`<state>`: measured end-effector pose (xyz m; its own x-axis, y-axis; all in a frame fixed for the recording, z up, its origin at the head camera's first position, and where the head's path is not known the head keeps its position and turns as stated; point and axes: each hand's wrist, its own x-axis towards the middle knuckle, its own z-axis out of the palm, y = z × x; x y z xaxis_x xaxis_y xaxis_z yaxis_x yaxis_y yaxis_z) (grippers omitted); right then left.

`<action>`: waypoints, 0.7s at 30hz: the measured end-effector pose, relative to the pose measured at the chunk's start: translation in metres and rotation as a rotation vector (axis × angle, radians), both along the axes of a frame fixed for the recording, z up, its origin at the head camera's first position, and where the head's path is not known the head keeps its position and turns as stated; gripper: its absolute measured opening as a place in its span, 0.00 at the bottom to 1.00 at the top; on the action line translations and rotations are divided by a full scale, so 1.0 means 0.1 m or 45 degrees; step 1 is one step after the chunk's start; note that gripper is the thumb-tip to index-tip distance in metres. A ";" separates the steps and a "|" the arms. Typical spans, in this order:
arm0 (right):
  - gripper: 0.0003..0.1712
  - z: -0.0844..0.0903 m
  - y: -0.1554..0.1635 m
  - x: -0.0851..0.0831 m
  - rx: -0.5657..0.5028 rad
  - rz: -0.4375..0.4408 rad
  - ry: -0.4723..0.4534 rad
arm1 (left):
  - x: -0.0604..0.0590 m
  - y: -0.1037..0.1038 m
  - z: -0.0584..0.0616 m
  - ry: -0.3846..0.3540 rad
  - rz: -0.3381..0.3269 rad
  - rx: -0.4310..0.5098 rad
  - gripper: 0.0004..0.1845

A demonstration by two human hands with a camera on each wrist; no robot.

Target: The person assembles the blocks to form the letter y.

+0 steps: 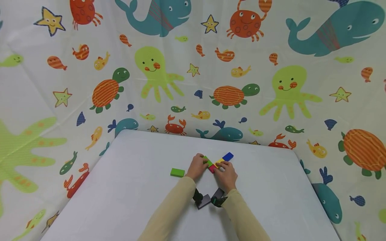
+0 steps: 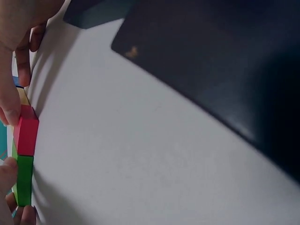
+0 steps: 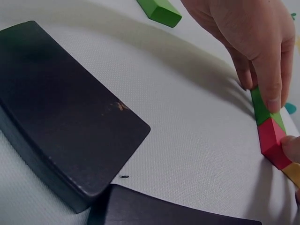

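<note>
In the head view, a short row of coloured blocks bends in a V on the white table. My left hand (image 1: 198, 166) pinches the green block (image 2: 25, 180) at the row's left end. Against it lies the red block (image 3: 272, 140), with a fingertip of my right hand (image 1: 227, 175) on its top. Other right fingers hold the yellow block (image 1: 219, 162), partly hiding it. Beyond them the blue block (image 1: 228, 156) forms the right end of the row. In both wrist views the green and red blocks touch end to end.
Another green block (image 1: 177, 172) lies to the left of my left hand. Two dark slabs, one (image 3: 65, 103) larger in the right wrist view and another (image 3: 159, 211) close beside it, lie under my wrists. A patterned sea-animal curtain (image 1: 181, 67) hangs behind the table.
</note>
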<state>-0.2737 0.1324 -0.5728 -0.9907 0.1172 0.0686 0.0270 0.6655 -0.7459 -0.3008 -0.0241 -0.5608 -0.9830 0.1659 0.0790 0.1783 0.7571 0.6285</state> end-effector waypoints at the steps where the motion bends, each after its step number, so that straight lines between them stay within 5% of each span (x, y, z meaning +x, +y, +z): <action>1: 0.19 0.00 0.00 0.00 0.001 0.001 0.002 | 0.00 0.00 -0.01 0.012 0.002 0.011 0.13; 21: 0.19 -0.05 0.01 -0.02 -0.003 -0.001 0.017 | 0.00 -0.01 -0.03 0.017 0.009 0.070 0.14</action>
<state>-0.2752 0.1336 -0.5774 -0.9897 0.1178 0.0817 0.0174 0.6640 -0.7475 -0.3007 -0.0247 -0.5642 -0.9829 0.1542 0.1006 0.1817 0.7229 0.6666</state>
